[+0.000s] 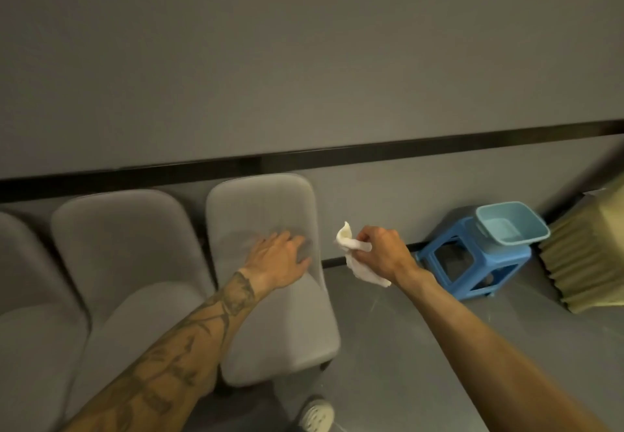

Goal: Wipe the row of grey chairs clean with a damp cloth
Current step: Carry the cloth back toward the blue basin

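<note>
Our left hand (277, 256) lies flat on the chair (263, 202), while our right hand (385, 253) only pinches the cloth (366, 274), so it might slip free.

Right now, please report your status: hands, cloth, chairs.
Left hand flat on rightmost grey padded chair. Right hand grips crumpled white cloth, beside the chair, not touching. Nothing between them.
</note>
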Demonstrator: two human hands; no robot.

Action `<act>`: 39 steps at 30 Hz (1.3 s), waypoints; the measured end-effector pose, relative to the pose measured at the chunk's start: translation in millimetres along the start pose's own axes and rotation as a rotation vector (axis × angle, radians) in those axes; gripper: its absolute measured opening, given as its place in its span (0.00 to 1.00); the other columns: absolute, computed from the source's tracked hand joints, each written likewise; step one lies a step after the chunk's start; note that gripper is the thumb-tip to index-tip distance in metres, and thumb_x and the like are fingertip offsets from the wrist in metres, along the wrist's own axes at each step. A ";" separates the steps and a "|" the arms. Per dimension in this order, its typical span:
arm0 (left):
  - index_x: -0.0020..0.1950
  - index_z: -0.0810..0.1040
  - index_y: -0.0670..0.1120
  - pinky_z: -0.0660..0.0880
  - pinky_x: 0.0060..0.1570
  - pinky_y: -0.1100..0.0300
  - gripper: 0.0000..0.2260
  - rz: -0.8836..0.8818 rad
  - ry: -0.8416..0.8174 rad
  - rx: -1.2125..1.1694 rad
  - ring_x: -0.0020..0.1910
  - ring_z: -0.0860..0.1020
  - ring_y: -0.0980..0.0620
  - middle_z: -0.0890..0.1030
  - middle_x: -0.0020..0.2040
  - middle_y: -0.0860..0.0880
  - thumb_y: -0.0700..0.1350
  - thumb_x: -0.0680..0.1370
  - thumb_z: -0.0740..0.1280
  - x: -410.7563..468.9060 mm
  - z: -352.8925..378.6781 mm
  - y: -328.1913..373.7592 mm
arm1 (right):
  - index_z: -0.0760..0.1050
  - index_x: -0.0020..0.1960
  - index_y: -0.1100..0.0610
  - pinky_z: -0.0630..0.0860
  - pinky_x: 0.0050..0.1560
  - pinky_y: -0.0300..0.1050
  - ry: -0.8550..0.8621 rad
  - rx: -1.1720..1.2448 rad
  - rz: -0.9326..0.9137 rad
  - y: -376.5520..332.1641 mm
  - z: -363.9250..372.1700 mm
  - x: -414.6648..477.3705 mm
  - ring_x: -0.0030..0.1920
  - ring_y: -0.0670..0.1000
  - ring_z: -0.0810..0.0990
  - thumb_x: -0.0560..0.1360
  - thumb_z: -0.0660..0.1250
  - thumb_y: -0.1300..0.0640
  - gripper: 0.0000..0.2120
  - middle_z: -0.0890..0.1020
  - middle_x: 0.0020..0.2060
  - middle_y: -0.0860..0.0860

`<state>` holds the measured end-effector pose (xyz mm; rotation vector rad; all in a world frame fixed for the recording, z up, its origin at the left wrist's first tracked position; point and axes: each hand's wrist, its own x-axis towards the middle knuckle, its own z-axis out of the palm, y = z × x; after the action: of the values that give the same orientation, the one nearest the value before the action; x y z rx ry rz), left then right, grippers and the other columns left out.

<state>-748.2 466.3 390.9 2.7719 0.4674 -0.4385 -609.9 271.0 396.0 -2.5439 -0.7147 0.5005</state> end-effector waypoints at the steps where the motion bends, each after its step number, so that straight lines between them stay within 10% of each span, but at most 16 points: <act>1: 0.83 0.64 0.51 0.65 0.77 0.48 0.28 -0.001 0.009 0.005 0.78 0.68 0.42 0.68 0.80 0.45 0.61 0.85 0.58 18.0 -1.1 18.8 | 0.77 0.44 0.51 0.72 0.33 0.40 0.001 0.001 -0.003 17.4 -12.3 11.3 0.37 0.48 0.79 0.73 0.69 0.52 0.04 0.80 0.36 0.47; 7: 0.83 0.64 0.50 0.65 0.75 0.48 0.28 0.048 -0.004 0.026 0.77 0.68 0.43 0.69 0.79 0.45 0.60 0.85 0.58 148.3 -6.6 131.6 | 0.76 0.45 0.48 0.62 0.29 0.32 0.054 -0.016 0.032 130.5 -88.8 82.7 0.33 0.40 0.72 0.74 0.70 0.51 0.03 0.76 0.33 0.42; 16: 0.82 0.64 0.49 0.64 0.78 0.47 0.27 0.156 -0.042 0.053 0.77 0.68 0.42 0.69 0.78 0.44 0.60 0.86 0.57 287.8 -24.6 297.1 | 0.77 0.47 0.49 0.75 0.44 0.45 0.098 -0.109 0.121 295.4 -219.8 157.6 0.45 0.55 0.81 0.73 0.70 0.50 0.05 0.83 0.44 0.51; 33: 0.84 0.61 0.50 0.63 0.77 0.49 0.28 -0.018 -0.072 -0.012 0.78 0.67 0.43 0.68 0.79 0.45 0.60 0.86 0.57 452.0 37.0 602.3 | 0.78 0.47 0.51 0.78 0.46 0.47 -0.057 -0.020 0.033 613.8 -388.0 259.2 0.42 0.51 0.81 0.72 0.70 0.56 0.04 0.83 0.40 0.48; 39: 0.85 0.60 0.50 0.60 0.78 0.49 0.29 -0.064 -0.083 -0.037 0.80 0.65 0.44 0.67 0.81 0.46 0.60 0.86 0.57 517.2 59.5 643.4 | 0.78 0.42 0.47 0.67 0.34 0.34 -0.099 0.007 0.039 679.1 -403.4 316.0 0.39 0.47 0.80 0.73 0.70 0.54 0.03 0.82 0.38 0.45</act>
<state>-66.5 3.7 311.3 2.6972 0.5393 -0.5523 93.7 -201.0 318.9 -2.5457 -0.6975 0.6445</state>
